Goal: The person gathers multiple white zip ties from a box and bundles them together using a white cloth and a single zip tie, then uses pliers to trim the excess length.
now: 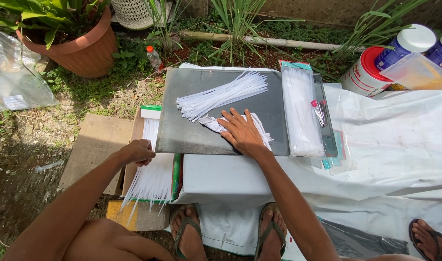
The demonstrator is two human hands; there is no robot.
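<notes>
Lying slantwise just beyond the flat right hand [242,135] pressing a white cloth [216,124], the cable-tie bundle [221,94] sat farther from the left hand [140,152], curled over boxed ties [153,179].

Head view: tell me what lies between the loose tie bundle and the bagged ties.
Head view: only bare grey board lies between the loose bundle and the bagged ties.
</notes>
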